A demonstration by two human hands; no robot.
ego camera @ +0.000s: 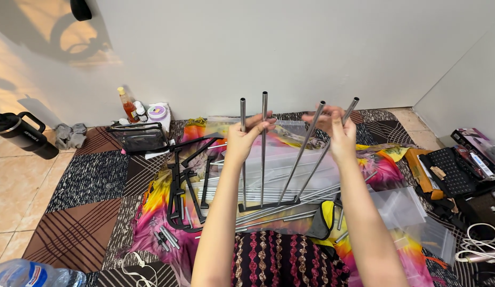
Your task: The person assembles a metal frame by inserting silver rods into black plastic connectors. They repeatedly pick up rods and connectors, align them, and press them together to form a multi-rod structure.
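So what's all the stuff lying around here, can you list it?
metal rods: four, silver, standing upright in a black base bar
loose rods: many, silver, lying on the colourful cloth
black frame parts: several, left of the rods
mug: one, black, far left on the floor
spray bottle: one, orange, by the wall
clear bags: a few, right
water bottle: one, bottom left
left hand: gripping two rods
right hand: gripping two rods

Water bottle point(29, 273) cut off; cable point(479, 247) cropped.

bright, warm glow top-left | wall point(290, 48) shadows | sharp | wide-angle edges
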